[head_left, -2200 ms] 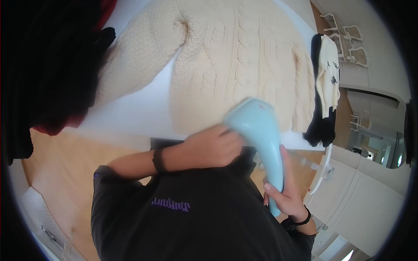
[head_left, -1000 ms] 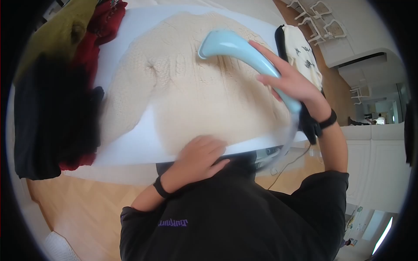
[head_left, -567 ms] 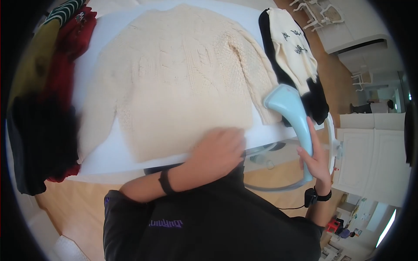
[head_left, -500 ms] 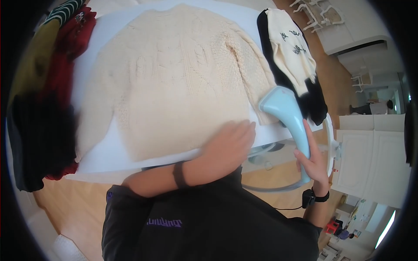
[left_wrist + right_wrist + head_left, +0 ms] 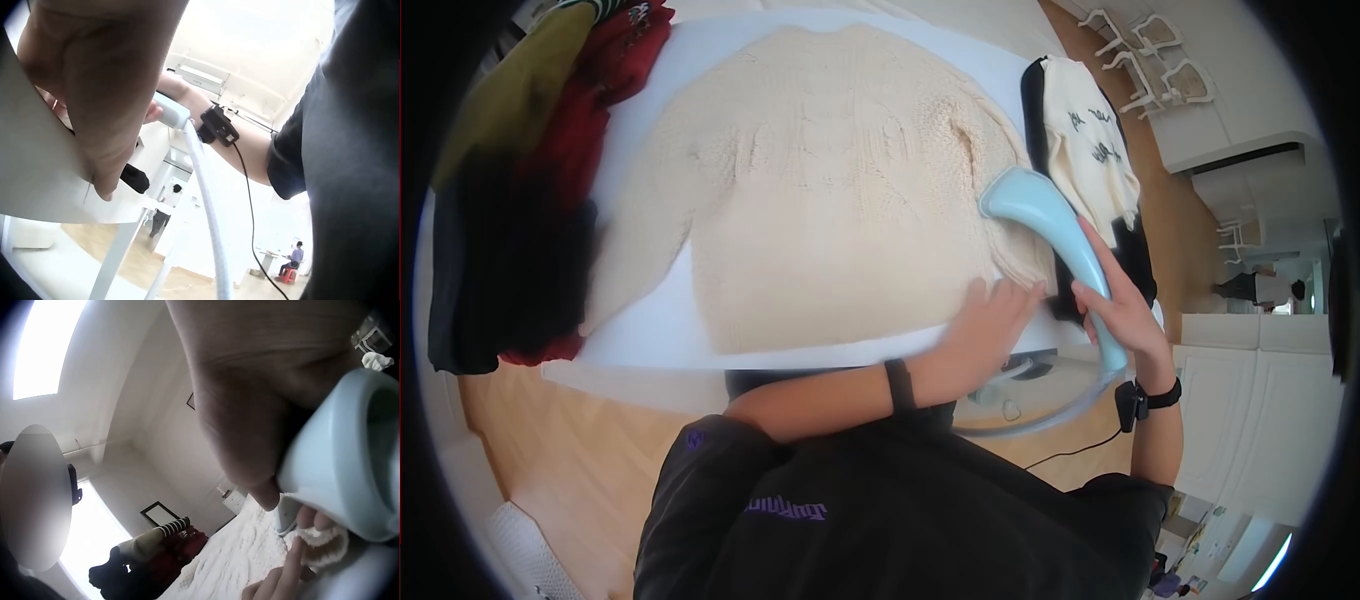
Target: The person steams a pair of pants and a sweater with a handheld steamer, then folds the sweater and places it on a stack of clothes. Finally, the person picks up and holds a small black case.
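Note:
A cream cable-knit sweater (image 5: pixel 830 230) lies spread over a white-topped table (image 5: pixel 665 315). My right hand (image 5: pixel 1125 310) grips the handle of a light blue garment steamer (image 5: pixel 1050 210), whose head overlaps the sweater's right-hand sleeve. My left hand (image 5: pixel 985 335) lies with fingers extended over the lower right corner of the sweater, fingertips right at the sleeve's cuff. From the right wrist view, the cuff's opening (image 5: pixel 325 550) shows beside the left fingers (image 5: pixel 289 572). The steamer's handle end (image 5: pixel 331 456) fills the right of that view, and the palm hides part of the grip.
Dark, olive and red garments (image 5: pixel 625 60) are heaped at the left end. A cream top with black lettering (image 5: pixel 1085 130) lies on a black garment at the right. The steamer's hose (image 5: pixel 206 212) hangs below the table edge. People (image 5: pixel 167 209) and white chairs (image 5: pixel 1155 35) are farther off.
The steamer has moved from the sweater's hem to its upper middle, then to the right-hand sleeve. My left hand has slid right along the hem toward the cuff.

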A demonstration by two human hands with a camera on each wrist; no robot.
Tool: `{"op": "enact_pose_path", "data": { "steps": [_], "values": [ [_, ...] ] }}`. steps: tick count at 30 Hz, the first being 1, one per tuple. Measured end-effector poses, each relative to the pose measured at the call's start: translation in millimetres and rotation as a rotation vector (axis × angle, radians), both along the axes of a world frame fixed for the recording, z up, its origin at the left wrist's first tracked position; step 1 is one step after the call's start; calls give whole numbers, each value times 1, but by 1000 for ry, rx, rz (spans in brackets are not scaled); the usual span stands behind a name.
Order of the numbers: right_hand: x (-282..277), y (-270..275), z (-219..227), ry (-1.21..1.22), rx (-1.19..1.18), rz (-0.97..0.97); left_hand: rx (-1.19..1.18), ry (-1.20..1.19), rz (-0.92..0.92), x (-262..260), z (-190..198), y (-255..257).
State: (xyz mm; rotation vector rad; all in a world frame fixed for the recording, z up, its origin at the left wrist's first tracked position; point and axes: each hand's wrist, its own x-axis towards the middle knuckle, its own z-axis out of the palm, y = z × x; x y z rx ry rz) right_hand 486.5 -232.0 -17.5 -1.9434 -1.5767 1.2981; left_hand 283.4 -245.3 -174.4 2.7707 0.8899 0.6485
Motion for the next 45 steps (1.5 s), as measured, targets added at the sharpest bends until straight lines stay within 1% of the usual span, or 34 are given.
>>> {"op": "enact_pose_path", "data": {
  "steps": [2,4,5,6,8,9,10,12,13,14,16,17,19,20,21,22,23,25,26,27,28,29,30,31,32,33,34,35,36,38,39,41,45],
  "values": [
    [-7,28,5,-26,-29,-6,-14,-23,14,-8,8,3],
    [-15,56,12,-22,-39,-11,-79,-151,-68,-21,16,8],
    [-15,70,11,-11,-26,1,-110,-160,-88,-25,18,8],
    [-17,84,13,-11,-30,-2,-111,-154,-66,-30,19,9],
    [-18,115,12,14,-46,21,-89,-229,-103,-47,21,9],
    [-22,128,13,-13,-39,4,-80,-217,-98,-59,23,9],
    [-28,138,15,-48,-12,10,-103,-204,-55,-75,27,8],
    [-25,154,9,-7,50,28,-118,-181,33,-116,35,9],
    [-35,153,9,-5,83,34,-141,-181,113,-138,35,8],
    [-42,147,11,-7,116,33,-144,-167,134,-159,32,7],
    [-64,125,20,-2,139,65,-132,-121,355,-198,25,3],
    [-77,108,27,34,108,86,-140,-122,361,-213,22,0],
    [-101,76,34,105,32,139,-159,-81,302,-232,16,-7],
    [-113,61,35,145,-10,170,-164,-87,305,-235,12,-9],
    [-123,45,33,233,-87,171,-119,-112,219,-236,6,-13],
    [-136,32,34,267,-180,222,-76,-136,129,-236,0,-18],
    [-155,19,37,245,-265,237,-82,-140,122,-234,-4,-22],
    [-178,0,27,285,-354,355,12,-271,112,-229,-13,-31],
    [-188,-10,21,302,-359,413,10,-273,96,-228,-29,-37],
    [-200,-20,17,310,-396,432,46,-216,83,-228,-52,-45],
    [-211,-27,14,321,-429,452,87,-158,70,-231,-51,-43],
    [-218,-31,10,326,-425,439,239,-165,27,-233,-47,-34],
    [-225,-33,6,342,-418,436,241,-162,13,-231,-46,-34],
    [-230,-33,3,360,-409,435,152,-192,14,-231,-43,-35],
    [-236,-30,1,369,-400,426,64,-219,14,-231,-40,-35],
    [-242,-24,-1,338,-350,406,77,-105,17,-233,-34,-36],
    [-247,-17,-2,307,-302,381,83,-98,-1,-233,-27,-33],
    [-249,-9,-10,325,-217,361,104,-152,12,-233,-20,-30],
    [-250,2,-16,339,-190,336,123,-211,29,-233,-18,-28],
    [-252,29,-24,311,-49,348,133,-176,26,-234,-17,-27],
    [-255,45,-23,306,-45,348,115,-158,0,-235,-16,-26],
    [-260,75,-21,248,-67,282,50,-145,-39,-236,-17,-27],
    [-265,134,-11,161,-75,327,-13,-136,-72,-234,-13,-27]
  ]
}}
